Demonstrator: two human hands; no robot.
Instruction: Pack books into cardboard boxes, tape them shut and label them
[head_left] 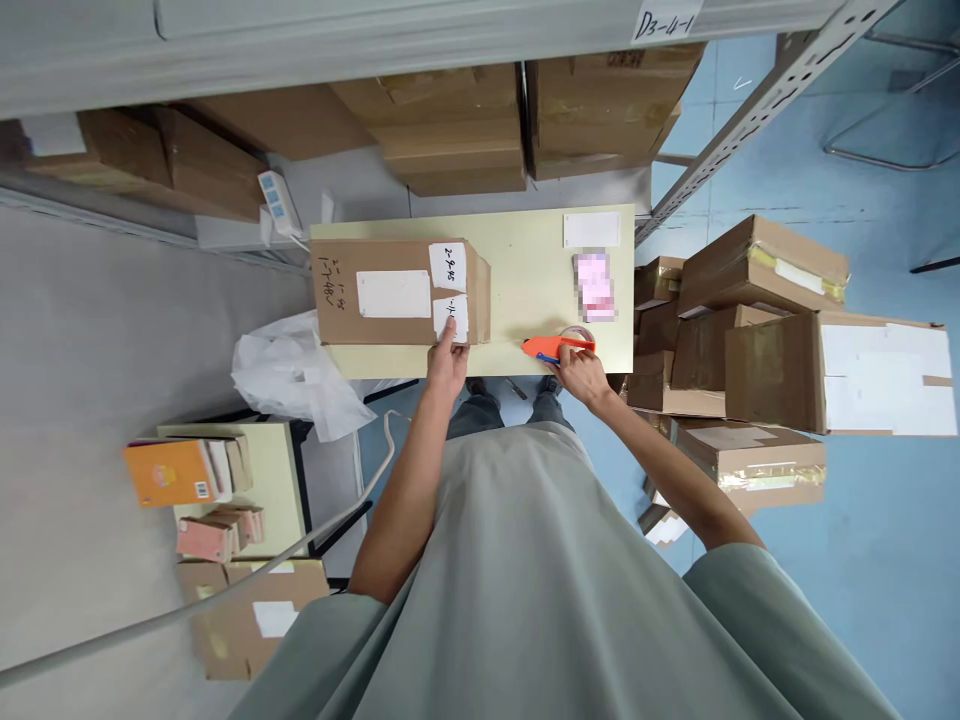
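A brown cardboard box [339,292] lies on the pale yellow table [525,240], with white labels and handwriting on its upper face. My left hand [448,365] grips the box at its near right corner, thumb on top over a label and the other fingers partly hidden at the side. In my right hand [579,375] is an orange tape dispenser [541,346] with a blue part and a tape roll, held at the table's near edge, right of the box and apart from it. My fingers are wrapped around its handle.
A white slip [591,230] and a blurred pink item [595,287] lie at the table's right end. Boxes [776,370] are stacked to the right. Beyond the table stands a metal shelf [420,45] with cartons. A plastic bag [300,370] and a side table with books [169,472] are left.
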